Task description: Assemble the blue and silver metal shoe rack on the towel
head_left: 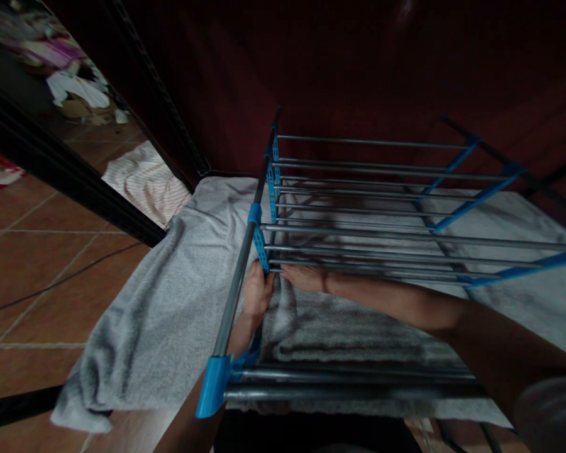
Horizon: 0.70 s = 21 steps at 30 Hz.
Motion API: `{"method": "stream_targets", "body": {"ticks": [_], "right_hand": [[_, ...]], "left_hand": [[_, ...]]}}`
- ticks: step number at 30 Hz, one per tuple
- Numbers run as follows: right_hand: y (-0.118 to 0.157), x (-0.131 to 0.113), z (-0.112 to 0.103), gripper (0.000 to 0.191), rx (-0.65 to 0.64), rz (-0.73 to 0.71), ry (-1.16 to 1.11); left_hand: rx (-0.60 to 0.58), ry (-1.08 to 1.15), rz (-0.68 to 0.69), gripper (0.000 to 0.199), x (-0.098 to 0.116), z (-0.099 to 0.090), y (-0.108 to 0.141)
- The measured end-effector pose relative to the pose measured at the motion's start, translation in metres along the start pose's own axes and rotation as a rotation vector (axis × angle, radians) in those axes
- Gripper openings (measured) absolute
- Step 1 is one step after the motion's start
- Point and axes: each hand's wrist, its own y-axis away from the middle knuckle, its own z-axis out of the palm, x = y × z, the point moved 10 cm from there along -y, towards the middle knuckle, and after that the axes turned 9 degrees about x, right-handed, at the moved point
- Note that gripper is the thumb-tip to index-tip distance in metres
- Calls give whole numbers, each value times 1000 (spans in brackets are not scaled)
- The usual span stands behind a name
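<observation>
A rack of metal tubes [353, 234] with blue plastic side brackets [260, 247] lies on a grey blanket [170, 327]. My left hand [258, 290] is closed round the lower end of a blue bracket on the rack's left side. My right hand [304, 277] reaches across from the right, its fingers closed at the left end of a low tube, beside that same bracket. Its fingertips are partly hidden. Close to me, a thick side tube ends in a blue corner joint [214, 385]. More blue brackets [471, 201] hold the tubes at the right.
Behind the rack stands a dark red panel [358, 75]. Black slotted metal posts [75, 170] slant along the left. Beyond them are a tiled floor [23, 258], a thin dark cable [66, 277], a striped cloth [146, 179] and a heap of clothes [70, 69].
</observation>
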Motion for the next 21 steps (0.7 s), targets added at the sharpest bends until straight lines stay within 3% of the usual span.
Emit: {"method": "stream_targets", "body": {"ticks": [8, 12, 15, 18, 19, 21], "right_hand": [[0, -1, 3, 26, -34, 36, 92], [16, -2, -9, 36, 0, 71, 154], [52, -15, -25, 45, -53, -74, 174], [111, -21, -51, 47, -147, -237, 115], [131, -12, -64, 47, -150, -210, 98], [172, 32, -94, 36, -160, 49, 90]], "left_hand": [[-11, -16, -19, 15, 0, -2, -1], [-19, -20, -54, 20, -2, -6, -3], [-68, -81, -75, 28, -6, -4, -6], [-86, -123, -97, 33, -6, -4, -8], [-93, -131, -106, 34, -6, -5, -8], [-101, -140, -117, 34, -4, -5, -7]]}}
